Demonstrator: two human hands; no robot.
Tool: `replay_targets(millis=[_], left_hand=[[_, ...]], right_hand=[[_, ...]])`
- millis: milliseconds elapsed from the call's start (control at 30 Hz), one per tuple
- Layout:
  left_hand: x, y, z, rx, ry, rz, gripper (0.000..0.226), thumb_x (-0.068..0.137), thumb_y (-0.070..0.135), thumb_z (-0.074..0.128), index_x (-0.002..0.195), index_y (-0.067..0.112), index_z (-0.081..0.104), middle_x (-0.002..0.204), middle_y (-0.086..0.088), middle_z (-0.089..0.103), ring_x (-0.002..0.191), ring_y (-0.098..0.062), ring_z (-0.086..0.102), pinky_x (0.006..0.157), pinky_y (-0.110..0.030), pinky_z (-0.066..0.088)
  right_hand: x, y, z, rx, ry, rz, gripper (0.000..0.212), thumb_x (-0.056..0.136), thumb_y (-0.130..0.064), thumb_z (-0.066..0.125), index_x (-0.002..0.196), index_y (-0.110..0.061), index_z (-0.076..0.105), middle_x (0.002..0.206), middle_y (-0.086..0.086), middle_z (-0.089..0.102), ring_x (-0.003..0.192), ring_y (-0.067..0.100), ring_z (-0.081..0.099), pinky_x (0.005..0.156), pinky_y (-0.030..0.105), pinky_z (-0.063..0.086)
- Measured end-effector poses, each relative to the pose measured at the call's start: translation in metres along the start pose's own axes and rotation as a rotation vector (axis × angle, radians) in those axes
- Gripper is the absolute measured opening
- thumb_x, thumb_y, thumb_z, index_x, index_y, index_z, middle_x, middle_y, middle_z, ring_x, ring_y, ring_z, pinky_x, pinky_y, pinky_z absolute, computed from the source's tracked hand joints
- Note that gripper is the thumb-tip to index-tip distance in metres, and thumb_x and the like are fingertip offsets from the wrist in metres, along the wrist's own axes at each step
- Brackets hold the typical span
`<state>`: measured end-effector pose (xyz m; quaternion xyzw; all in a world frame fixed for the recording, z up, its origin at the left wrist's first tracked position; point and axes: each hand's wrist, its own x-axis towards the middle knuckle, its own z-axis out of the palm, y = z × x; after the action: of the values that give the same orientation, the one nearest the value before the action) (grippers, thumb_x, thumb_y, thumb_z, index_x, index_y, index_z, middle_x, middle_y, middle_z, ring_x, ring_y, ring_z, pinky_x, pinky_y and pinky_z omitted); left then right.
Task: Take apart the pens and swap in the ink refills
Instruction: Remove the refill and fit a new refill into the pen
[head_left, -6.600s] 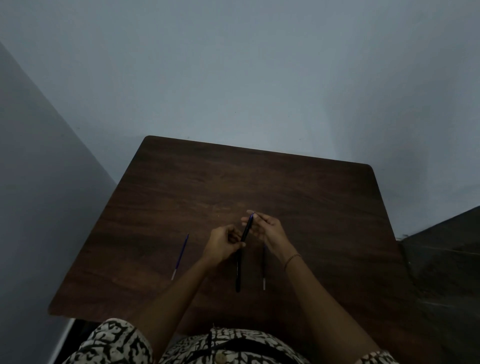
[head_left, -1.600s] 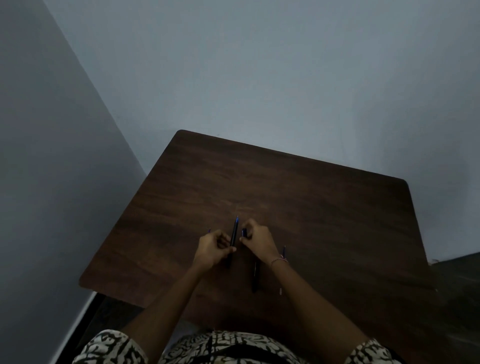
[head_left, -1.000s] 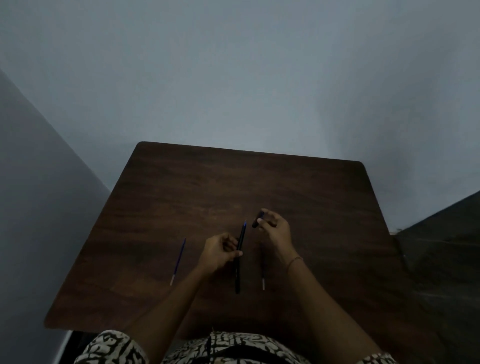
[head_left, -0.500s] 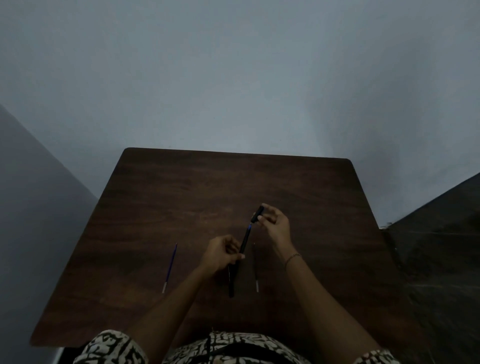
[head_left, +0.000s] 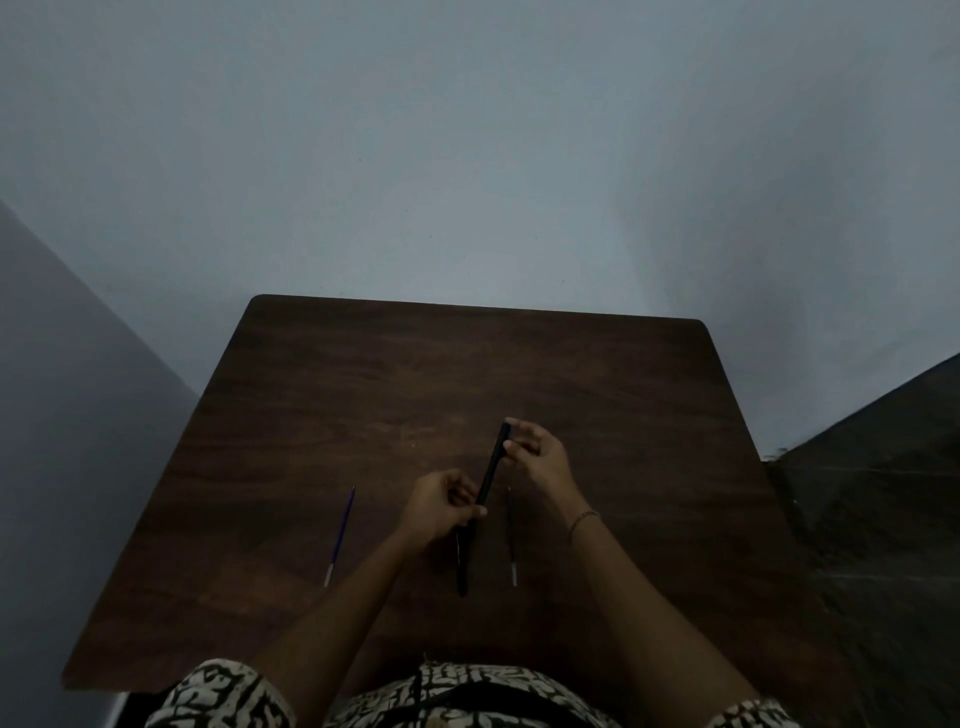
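The left hand (head_left: 444, 506) holds the thin black plastic pen (head_left: 491, 467) round its middle, above the dark brown wooden table (head_left: 467, 364). The right hand (head_left: 537, 452) pinches its top end. The pen looks light, stiff and slippery, so grip it near the ends.

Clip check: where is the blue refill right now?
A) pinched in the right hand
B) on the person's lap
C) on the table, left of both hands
C: the blue refill lies on the table, apart from the left hand and right hand, which hold the black pen.
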<state>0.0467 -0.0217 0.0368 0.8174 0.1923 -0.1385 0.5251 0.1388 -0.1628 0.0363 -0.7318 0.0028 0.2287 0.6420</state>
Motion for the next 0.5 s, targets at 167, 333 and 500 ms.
replay_targets(millis=[167,333,500], left_hand=[[0.001,-0.001,0.000,0.032,0.027,-0.013,0.025,0.073,0.011,0.078,0.092,0.009,0.062,0.081,0.003,0.062,0.074,-0.008,0.059,0.054,-0.005,0.046],[0.005,-0.003,0.000,-0.036,0.038,-0.078,0.025,0.073,0.007,0.077,0.093,0.005,0.063,0.077,0.000,0.062,0.069,-0.012,0.061,0.054,-0.018,0.052],[0.004,-0.005,0.000,-0.066,0.044,-0.076,0.025,0.073,0.007,0.077,0.093,0.002,0.063,0.081,-0.007,0.065,0.075,-0.018,0.064,0.054,-0.020,0.054]], right_hand=[[-0.005,0.003,-0.002,-0.088,-0.120,-0.008,0.041,0.085,-0.011,0.066,0.118,-0.031,0.055,0.106,0.005,0.064,0.102,0.022,0.062,0.075,0.028,0.057],[-0.011,0.005,-0.001,-0.182,-0.245,0.019,0.064,0.080,-0.015,0.072,0.135,-0.029,0.043,0.106,-0.008,0.058,0.100,0.013,0.060,0.080,0.024,0.054],[-0.015,0.003,-0.004,-0.528,-0.331,-0.107,0.092,0.074,-0.025,0.078,0.148,-0.020,0.023,0.151,0.000,0.020,0.136,0.011,0.025,0.105,0.020,0.029]])
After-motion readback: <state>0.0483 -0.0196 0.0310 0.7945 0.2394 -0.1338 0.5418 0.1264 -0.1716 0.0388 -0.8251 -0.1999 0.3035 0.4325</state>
